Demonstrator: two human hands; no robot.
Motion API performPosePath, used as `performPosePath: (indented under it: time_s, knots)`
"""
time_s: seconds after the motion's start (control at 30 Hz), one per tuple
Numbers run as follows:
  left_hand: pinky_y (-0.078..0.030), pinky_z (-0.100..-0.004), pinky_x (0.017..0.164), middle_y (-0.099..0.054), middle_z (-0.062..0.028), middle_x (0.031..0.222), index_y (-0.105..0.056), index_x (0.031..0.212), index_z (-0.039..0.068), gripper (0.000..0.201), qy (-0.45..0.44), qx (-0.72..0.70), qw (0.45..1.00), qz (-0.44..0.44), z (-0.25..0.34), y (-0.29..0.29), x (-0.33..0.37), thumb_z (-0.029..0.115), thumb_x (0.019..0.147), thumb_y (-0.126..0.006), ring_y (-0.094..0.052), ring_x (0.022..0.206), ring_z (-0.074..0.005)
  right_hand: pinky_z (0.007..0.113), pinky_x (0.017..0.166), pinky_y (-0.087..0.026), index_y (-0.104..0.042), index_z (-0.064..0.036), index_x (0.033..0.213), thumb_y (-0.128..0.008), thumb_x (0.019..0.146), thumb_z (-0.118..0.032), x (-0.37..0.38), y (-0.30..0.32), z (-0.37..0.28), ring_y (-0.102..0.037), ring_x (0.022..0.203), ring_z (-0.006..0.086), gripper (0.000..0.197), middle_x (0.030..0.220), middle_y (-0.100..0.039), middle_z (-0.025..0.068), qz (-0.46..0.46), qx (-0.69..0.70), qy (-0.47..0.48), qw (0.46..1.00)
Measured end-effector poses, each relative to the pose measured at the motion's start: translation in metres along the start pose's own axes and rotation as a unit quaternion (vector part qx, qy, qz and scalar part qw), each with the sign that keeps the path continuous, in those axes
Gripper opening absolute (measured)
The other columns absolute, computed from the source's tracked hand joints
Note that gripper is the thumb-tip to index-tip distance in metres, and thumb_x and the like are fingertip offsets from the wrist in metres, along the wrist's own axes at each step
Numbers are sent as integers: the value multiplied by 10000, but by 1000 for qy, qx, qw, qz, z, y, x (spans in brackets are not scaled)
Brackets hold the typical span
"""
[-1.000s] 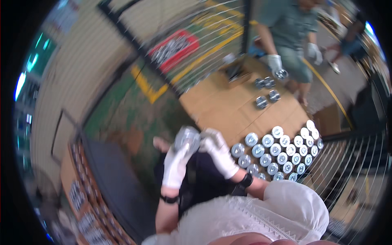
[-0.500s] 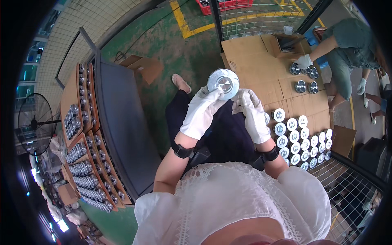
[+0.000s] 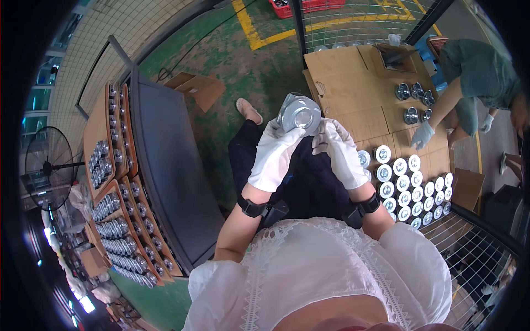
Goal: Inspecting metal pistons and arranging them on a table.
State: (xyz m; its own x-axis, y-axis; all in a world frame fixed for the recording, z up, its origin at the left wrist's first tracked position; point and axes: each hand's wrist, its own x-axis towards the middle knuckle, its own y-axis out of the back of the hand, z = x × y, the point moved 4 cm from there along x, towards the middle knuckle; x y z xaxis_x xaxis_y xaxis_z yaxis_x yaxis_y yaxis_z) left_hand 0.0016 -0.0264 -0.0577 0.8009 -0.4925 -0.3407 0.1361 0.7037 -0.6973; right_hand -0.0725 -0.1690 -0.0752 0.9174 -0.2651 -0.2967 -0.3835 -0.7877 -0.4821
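Note:
A shiny round metal part point(image 3: 304, 117), wide-rimmed with a raised round centre, is held up in front of my body. My left hand point(image 3: 275, 157), in a white glove, grips it from below and to the left, thumb lying across its near face. Just beside the part's right edge is my right hand point(image 3: 338, 151), also white-gloved, with fingers curled together. Whether those fingertips touch the part or pinch something small cannot be made out.
On my right, a cardboard-covered surface point(image 3: 353, 85) bears rows of metal parts point(image 3: 404, 197) and an open box point(image 3: 395, 58). A co-worker's gloved hand point(image 3: 422, 135) reaches over it. Left stand a grey panel point(image 3: 171, 165), racked metal parts point(image 3: 118, 229) and a fan point(image 3: 48, 165).
The metal part has tilted in my left hand, showing more of its side. The co-worker's gloved hand has left the darker parts and come nearer the rows.

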Motion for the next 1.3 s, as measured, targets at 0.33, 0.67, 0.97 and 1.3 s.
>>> performPosePath:
  time_s: [0.33, 0.67, 0.97, 1.3]
  knots:
    - [-403, -456, 1191, -554, -118, 1419, -491, 1404, 34, 438, -14, 25, 999, -41, -5, 1, 0, -7, 977, -580, -530, 1345, -267, 270, 698, -553, -638, -37, 1227, -548, 1086, -263, 3, -6, -2, -654, 796, 112, 282, 954, -689, 34, 10, 23, 11, 1000]
    - [-457, -416, 1142, -591, -120, 1375, -519, 1405, 29, 414, 5, -14, 999, -43, -18, 2, -5, 59, 1002, -611, -587, 1280, -247, 247, 734, -534, -649, -60, 1184, -634, 1046, -259, 15, -8, -3, -637, 802, 78, 243, 940, -682, 1, 13, 21, 30, 999]
    - [-451, -447, 1110, -563, -145, 1413, -446, 1470, -15, 500, -10, 146, 985, -92, -22, -2, -3, 196, 1034, -567, -567, 1278, -286, 241, 725, -516, -653, -106, 1144, -646, 1039, -259, 7, -8, -4, -594, 808, 49, 186, 943, -639, -45, -2, 57, 53, 997]
    - [-462, -445, 1090, -538, -166, 1414, -425, 1480, -18, 511, 7, 100, 988, -116, -27, 24, 10, 227, 1039, -509, -572, 1253, -282, 246, 693, -515, -643, -111, 1141, -625, 1048, -302, 12, -5, 7, -579, 786, 54, 214, 903, -626, -51, -12, 14, 85, 996]
